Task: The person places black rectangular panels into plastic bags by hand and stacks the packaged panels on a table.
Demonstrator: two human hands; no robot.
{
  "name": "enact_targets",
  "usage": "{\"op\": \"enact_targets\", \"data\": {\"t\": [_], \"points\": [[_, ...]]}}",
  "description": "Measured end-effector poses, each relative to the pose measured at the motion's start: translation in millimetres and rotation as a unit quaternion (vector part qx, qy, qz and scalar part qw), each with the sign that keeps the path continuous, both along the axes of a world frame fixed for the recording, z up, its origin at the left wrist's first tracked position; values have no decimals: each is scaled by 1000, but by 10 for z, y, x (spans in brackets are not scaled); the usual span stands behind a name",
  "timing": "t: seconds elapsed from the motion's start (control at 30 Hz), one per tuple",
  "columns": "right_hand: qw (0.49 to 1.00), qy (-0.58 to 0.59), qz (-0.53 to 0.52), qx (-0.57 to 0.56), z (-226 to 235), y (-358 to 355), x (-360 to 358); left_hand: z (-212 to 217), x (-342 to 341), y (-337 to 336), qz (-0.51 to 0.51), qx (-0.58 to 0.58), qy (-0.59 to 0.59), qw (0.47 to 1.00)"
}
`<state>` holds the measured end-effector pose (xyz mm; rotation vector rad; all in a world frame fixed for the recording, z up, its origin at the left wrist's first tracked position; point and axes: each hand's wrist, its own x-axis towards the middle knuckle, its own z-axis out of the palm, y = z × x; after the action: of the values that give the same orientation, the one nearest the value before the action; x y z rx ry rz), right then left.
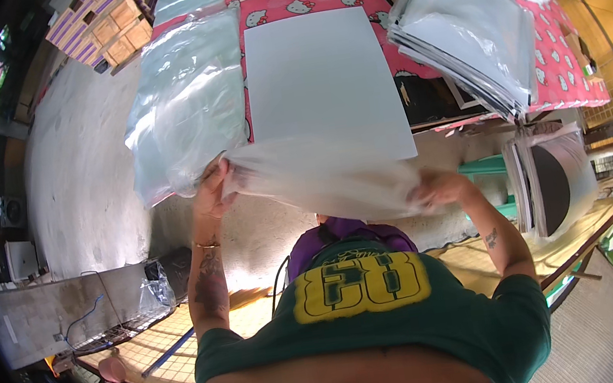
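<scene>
A clear plastic bag [312,175] stretches between my two hands in front of the table's near edge, blurred in places. My left hand [211,192] pinches its left end beside the pile of clear plastic bags [186,103]. At the bag's right end, my right hand [436,188] is closed on the plastic, somewhat smeared by motion. Beyond the bag, a large white board [318,74] lies flat on the table; its near edge is partly covered by the plastic and juts past the tabletop.
A pink patterned cloth [282,7] covers the table. To the right sits a stack of plastic-wrapped boards [463,31] beside dark frames [430,98]. More wrapped pieces [552,178] rest on a green stool [485,166]. Cardboard boxes [103,24] stand far left.
</scene>
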<state>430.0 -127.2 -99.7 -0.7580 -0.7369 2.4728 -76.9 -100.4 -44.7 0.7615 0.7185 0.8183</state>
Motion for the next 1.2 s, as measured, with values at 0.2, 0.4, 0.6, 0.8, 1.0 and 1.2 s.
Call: {"op": "enact_targets", "data": {"t": [0.2, 0.4, 0.6, 0.8, 1.0, 1.2], "points": [[994, -8, -83, 75, 52, -108, -54, -465, -126, -384, 92, -82, -208, 970], [731, -514, -297, 336, -357, -125, -316, -1019, 549, -620, 264, 31, 369, 891], [569, -634, -350, 390, -608, 10, -579, -882, 829, -472, 250, 75, 466, 846], [600, -583, -399, 375, -117, -109, -752, -493, 648, -560, 250, 100, 371, 889], [880, -113, -411, 209, 1261, 14, -445, 564, 151, -331, 266, 85, 37, 959], [825, 204, -436, 296, 2363, 973, -606, 1580, -205, 793, 183, 214, -320, 904]]}}
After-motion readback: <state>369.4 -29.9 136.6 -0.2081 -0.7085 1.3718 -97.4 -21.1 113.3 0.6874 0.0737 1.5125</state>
